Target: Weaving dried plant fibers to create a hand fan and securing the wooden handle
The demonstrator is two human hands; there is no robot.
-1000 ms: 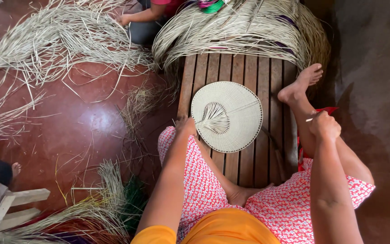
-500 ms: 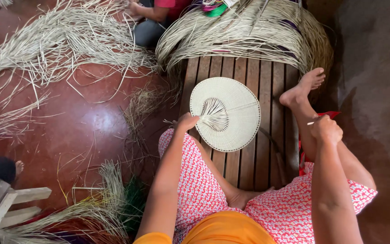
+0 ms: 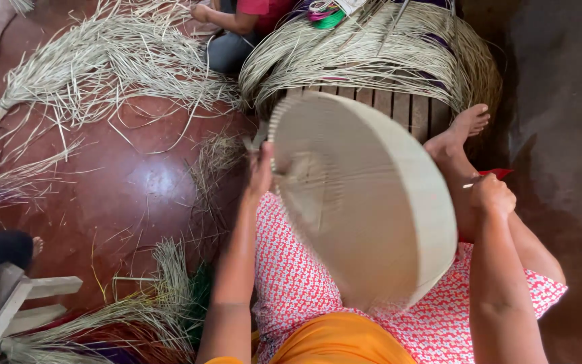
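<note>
Your left hand (image 3: pixel 261 168) is closed around the base of the round, pale woven straw fan (image 3: pixel 365 202), gripping where its ribs gather. The fan is raised off the slatted brown wooden bench (image 3: pixel 399 104) and blurred, tilted across your lap; its disc hides most of the bench and your floral red-and-white skirt (image 3: pixel 291 269). The left arm runs straight forward, wrist lifted. Your right hand (image 3: pixel 490 195) is fisted beside your raised knee, pinching a thin pale sliver; what it is cannot be told. Your bare foot (image 3: pixel 463 128) rests on the bench edge. A curved heap of dry straw strips (image 3: pixel 365 50) lies at the bench's far end. Loose straw bundles (image 3: pixel 95 61) are scattered over the glossy red-brown floor (image 3: pixel 143 195). Another person's arm (image 3: pixel 220 17) reaches into that straw.
</note>
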